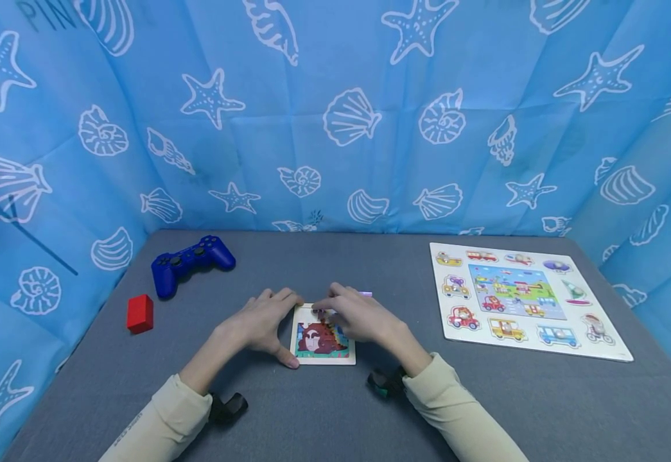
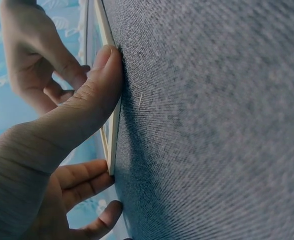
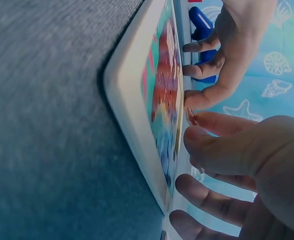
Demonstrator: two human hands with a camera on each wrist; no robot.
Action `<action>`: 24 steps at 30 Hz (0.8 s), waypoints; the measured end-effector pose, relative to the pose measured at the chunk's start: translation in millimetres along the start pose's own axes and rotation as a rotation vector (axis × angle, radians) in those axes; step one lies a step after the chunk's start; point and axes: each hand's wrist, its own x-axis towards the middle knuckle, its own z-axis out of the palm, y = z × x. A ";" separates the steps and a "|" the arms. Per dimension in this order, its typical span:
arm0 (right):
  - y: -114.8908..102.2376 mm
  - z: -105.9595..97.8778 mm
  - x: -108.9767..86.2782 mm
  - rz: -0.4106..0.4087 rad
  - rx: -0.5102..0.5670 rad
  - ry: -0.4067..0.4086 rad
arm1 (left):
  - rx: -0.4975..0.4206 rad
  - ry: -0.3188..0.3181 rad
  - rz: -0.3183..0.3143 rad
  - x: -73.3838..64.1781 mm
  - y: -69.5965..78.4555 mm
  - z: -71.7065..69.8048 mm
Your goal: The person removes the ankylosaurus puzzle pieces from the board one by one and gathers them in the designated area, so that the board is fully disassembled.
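Note:
A small square wooden jigsaw puzzle [image 1: 323,360] with a brown and teal picture lies on the grey table, its upper part uncovered by pieces in places. My left hand [image 1: 260,322] grips its left side, thumb at the near corner and fingers at the far one; the left wrist view shows the thumb [image 2: 106,65] against the frame's edge. Over the puzzle's far right part, my right hand [image 1: 361,314] pinches a small puzzle piece [image 3: 190,117] between thumb and index finger. The piece's picture is mostly hidden by the fingers.
Beyond the right hand a purple-edged item [image 1: 365,294] partly shows. A white vehicle peg puzzle [image 1: 436,282] lies to the right. At left are a blue game controller [image 1: 191,260] and a red block [image 1: 140,314]. A blue shell-patterned curtain [image 1: 335,160] surrounds the table's back and sides.

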 end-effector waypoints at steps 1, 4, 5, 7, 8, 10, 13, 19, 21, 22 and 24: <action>0.9 -0.1 -0.9 0.002 0.002 0.002 | 0.001 0.001 0.000 0.0 0.2 0.1; 3.0 -1.0 -3.6 0.010 0.007 0.007 | 0.005 0.004 0.002 0.1 0.0 0.8; 3.3 -1.6 -4.6 0.014 0.010 0.007 | 0.006 0.004 0.001 0.1 0.0 1.0; 4.3 -2.8 -6.4 0.023 0.014 0.008 | 0.007 0.005 -0.001 0.2 0.0 0.9; 4.8 -3.5 -7.4 0.024 0.013 0.011 | 0.007 0.005 -0.003 0.3 0.2 0.8; 6.6 -4.3 -9.4 0.024 0.009 0.019 | 0.007 0.005 -0.007 0.4 0.6 0.6; 10.3 -4.7 -12.5 0.024 0.010 0.035 | 0.006 0.000 -0.014 0.5 1.3 0.5; 18.5 -6.6 -19.4 0.039 0.013 0.053 | 0.011 -0.005 -0.024 0.2 1.4 0.8; 20.9 -8.4 -21.9 0.044 0.012 0.060 | 0.015 -0.004 -0.024 0.2 1.2 0.8; 22.2 -9.4 -23.2 0.044 0.009 0.066 | 0.017 -0.004 -0.024 0.3 1.1 0.7; 25.0 -11.6 -25.8 0.044 0.009 0.080 | 0.020 -0.004 -0.023 0.4 0.9 0.7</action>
